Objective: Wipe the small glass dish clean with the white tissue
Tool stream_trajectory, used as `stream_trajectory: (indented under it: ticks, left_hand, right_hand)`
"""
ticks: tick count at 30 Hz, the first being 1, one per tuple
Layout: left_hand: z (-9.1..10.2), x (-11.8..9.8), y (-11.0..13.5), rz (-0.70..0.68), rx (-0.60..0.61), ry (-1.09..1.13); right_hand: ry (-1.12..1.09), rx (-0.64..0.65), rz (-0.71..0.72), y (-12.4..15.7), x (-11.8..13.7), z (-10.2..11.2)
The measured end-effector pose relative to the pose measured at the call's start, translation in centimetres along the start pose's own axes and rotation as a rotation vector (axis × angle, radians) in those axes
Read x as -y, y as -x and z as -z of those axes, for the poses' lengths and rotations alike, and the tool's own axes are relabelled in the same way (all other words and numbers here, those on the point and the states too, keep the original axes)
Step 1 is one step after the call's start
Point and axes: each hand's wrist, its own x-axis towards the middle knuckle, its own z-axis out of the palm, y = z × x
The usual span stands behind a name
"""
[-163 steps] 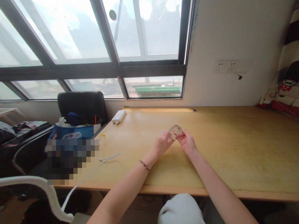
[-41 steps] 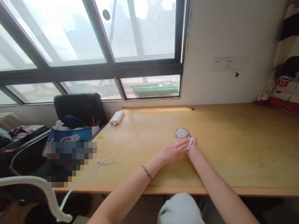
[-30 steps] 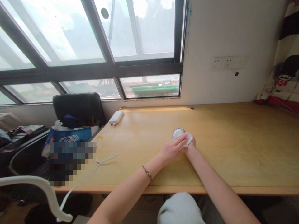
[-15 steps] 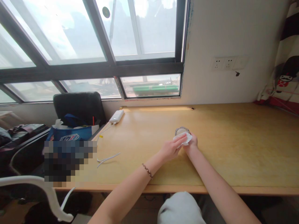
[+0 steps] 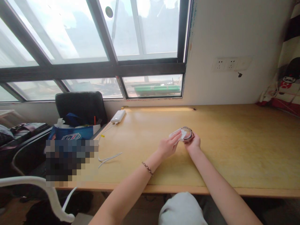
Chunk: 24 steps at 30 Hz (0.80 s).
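Note:
Over the middle of the wooden table (image 5: pixel 225 156), my right hand (image 5: pixel 194 145) grips a small round thing with a dark, shiny ring-shaped rim (image 5: pixel 191 132). Its centre looks pale or see-through, and its exact kind cannot be made out. My left hand (image 5: pixel 166 147) holds a crumpled white tissue (image 5: pixel 183 135) under its fingers, against the left side of the rim. The left fingers are pressed together over the tissue. Right-hand fingertips are partly hidden behind the round thing. A braided bracelet (image 5: pixel 147 168) circles my left wrist.
A white power bank (image 5: pixel 118 116) lies at the table's left back corner, with a white cable (image 5: pixel 110 157) trailing from it. Left of the table are a black chair (image 5: pixel 81 107), a blue bag (image 5: pixel 72 132) and a curved white tube (image 5: pixel 50 193). Wall sockets (image 5: pixel 226 64) sit behind.
My left hand has slid the tissue left across the round thing, baring more of its rim. The round thing is turned a little and sits slightly further right. The view has shifted slightly.

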Motion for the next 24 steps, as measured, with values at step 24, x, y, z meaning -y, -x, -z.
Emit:
stream_trajectory:
  ticks: [24]
  left_hand:
    - [-0.2, 0.6, 0.0, -0.011, -0.061, 0.114]
  right_hand:
    - [0.075, 0.0, -0.065, 1.7, -0.5, -1.3]
